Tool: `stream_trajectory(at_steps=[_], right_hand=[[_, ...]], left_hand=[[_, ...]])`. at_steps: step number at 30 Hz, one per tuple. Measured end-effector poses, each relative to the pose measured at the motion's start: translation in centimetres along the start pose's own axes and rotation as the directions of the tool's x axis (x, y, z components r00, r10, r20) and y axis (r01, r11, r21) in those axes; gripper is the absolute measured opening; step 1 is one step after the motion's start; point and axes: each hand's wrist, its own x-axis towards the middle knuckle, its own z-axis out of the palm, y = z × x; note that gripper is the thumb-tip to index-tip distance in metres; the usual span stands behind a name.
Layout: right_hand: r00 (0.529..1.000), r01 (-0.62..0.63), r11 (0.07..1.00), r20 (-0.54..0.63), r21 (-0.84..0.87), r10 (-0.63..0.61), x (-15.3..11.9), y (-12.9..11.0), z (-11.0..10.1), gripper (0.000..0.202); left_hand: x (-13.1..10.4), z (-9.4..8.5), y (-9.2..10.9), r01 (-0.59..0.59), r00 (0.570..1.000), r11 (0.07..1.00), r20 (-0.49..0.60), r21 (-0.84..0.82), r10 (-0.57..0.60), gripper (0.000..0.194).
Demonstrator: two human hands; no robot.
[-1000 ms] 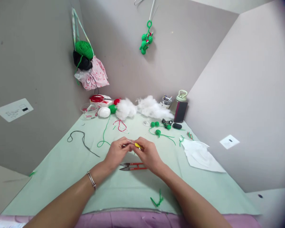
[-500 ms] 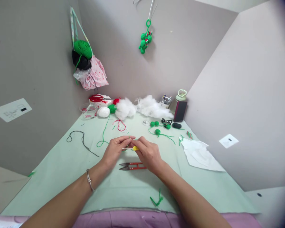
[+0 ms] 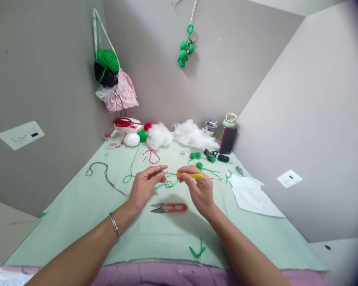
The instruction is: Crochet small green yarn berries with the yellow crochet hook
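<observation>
There are two hands, a little apart. The left hand (image 3: 145, 183) has its finger and thumb closed on one bit of green yarn (image 3: 160, 168). The right hand (image 3: 200, 193) is closed on one yellow hook (image 3: 193, 176), with its thin metal ends poking out both sides.

One pair of red snips (image 3: 170, 207) lies on the desk (image 3: 143, 242), touched by no hand. From the snips, the yellow hook is up at one o'clock, over the desk.

Farther out at one o'clock are four little green balls (image 3: 199, 165). Two fluffy white heaps (image 3: 159, 136) sit near twelve o'clock. Three yarn balls (image 3: 132, 139), one white, one green and one red, sit around eleven o'clock. One long dark string (image 3: 115, 186) is at ten o'clock, a white cloth (image 3: 250, 194) at three, and some green scraps (image 3: 200, 251) at five.
</observation>
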Motion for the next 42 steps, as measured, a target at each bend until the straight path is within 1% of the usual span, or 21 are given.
stream_trajectory(at_steps=[2,4,5,8,10,12,13,14,16,18,20,23,25,27,28,30,34,37,38,40,42], right_hand=[[0.986,0.167,0.975,0.031,-0.144,-0.164,0.0,0.0,0.3,0.011],[0.951,0.310,0.916,0.078,-0.257,-0.300,-0.1,0.2,0.5,0.008],[0.934,0.356,0.890,0.102,-0.285,-0.341,-0.2,0.3,0.6,0.009],[0.900,0.435,0.837,0.146,-0.331,-0.410,-0.4,0.8,0.8,0.013],[0.867,0.496,0.782,0.164,-0.377,-0.471,-0.6,1.2,0.8,0.022],[0.845,0.532,0.761,0.170,-0.372,-0.507,-0.7,1.4,0.8,0.033],[0.849,0.527,0.780,0.166,-0.338,-0.502,-0.8,1.5,0.8,0.036],[0.867,0.499,0.818,0.161,-0.287,-0.472,-0.7,1.5,0.8,0.037],[0.918,0.390,0.905,0.153,-0.172,-0.367,-0.7,1.4,0.6,0.032],[0.958,0.256,0.964,0.156,-0.073,-0.242,-0.5,1.2,0.5,0.024],[0.978,0.147,0.989,0.148,0.012,-0.147,-0.3,0.9,0.3,0.020],[0.992,0.008,0.991,0.123,0.134,-0.024,0.0,0.5,0.0,0.018],[0.984,-0.158,0.953,0.126,0.258,0.129,0.2,0.5,-0.1,0.020],[0.945,-0.327,0.866,0.157,0.378,0.288,0.5,0.6,-0.2,0.027],[0.921,-0.389,0.819,0.174,0.423,0.348,0.7,0.8,-0.2,0.030],[0.889,-0.457,0.757,0.201,0.467,0.412,1.0,1.2,-0.2,0.034],[0.855,-0.517,0.699,0.270,0.495,0.442,1.3,1.6,0.2,0.034],[0.862,-0.507,0.709,0.289,0.490,0.417,0.7,1.2,0.8,0.030],[0.874,-0.486,0.731,0.279,0.479,0.398,0.3,1.0,1.0,0.027],[0.931,-0.360,0.849,0.215,0.386,0.297,-0.4,0.7,1.4,0.019],[0.985,-0.123,0.975,0.142,0.187,0.098,-1.1,0.7,1.7,0.018]], left_hand=[[0.1,0.0,-0.1,-0.005,1.000,1.000,0.003,-0.010,0.005,0.038],[0.1,-0.1,-0.3,-0.009,1.000,1.000,0.008,-0.027,0.010,0.040],[0.1,0.0,-0.3,-0.010,1.000,0.999,0.011,-0.039,0.011,0.041],[0.1,0.0,-0.5,0.005,0.999,0.996,0.036,-0.086,-0.002,0.045],[0.1,0.1,-0.5,0.029,0.997,0.992,0.068,-0.121,-0.021,0.049],[0.1,0.0,-0.5,0.062,0.992,0.987,0.114,-0.146,-0.046,0.051],[0.1,0.0,-0.4,0.081,0.988,0.985,0.141,-0.153,-0.059,0.051],[0.1,-0.1,-0.4,0.099,0.983,0.983,0.170,-0.157,-0.072,0.050],[0.2,-0.3,-0.2,0.127,0.970,0.980,0.224,-0.155,-0.091,0.047],[0.3,-0.5,0.0,0.143,0.959,0.979,0.263,-0.147,-0.101,0.043],[0.4,-0.7,0.2,0.152,0.952,0.979,0.287,-0.136,-0.108,0.040],[0.5,-0.8,0.3,0.155,0.945,0.981,0.307,-0.113,-0.114,0.038],[0.5,-0.7,0.3,0.153,0.940,0.984,0.319,-0.093,-0.116,0.036],[0.4,-0.6,0.2,0.151,0.936,0.986,0.330,-0.075,-0.118,0.035],[0.3,-0.6,0.2,0.150,0.936,0.986,0.333,-0.070,-0.118,0.034],[0.2,-0.5,0.0,0.145,0.937,0.987,0.330,-0.071,-0.114,0.031],[0.0,-0.2,-0.3,0.135,0.947,0.984,0.305,-0.113,-0.095,0.031],[0.0,0.1,-0.6,0.132,0.959,0.978,0.270,-0.163,-0.084,0.038],[-0.1,0.1,-0.6,0.131,0.963,0.975,0.255,-0.180,-0.083,0.041],[-0.2,0.3,-0.7,0.130,0.972,0.969,0.223,-0.211,-0.081,0.042],[-0.3,0.4,-0.7,0.126,0.978,0.963,0.192,-0.237,-0.081,0.041]])
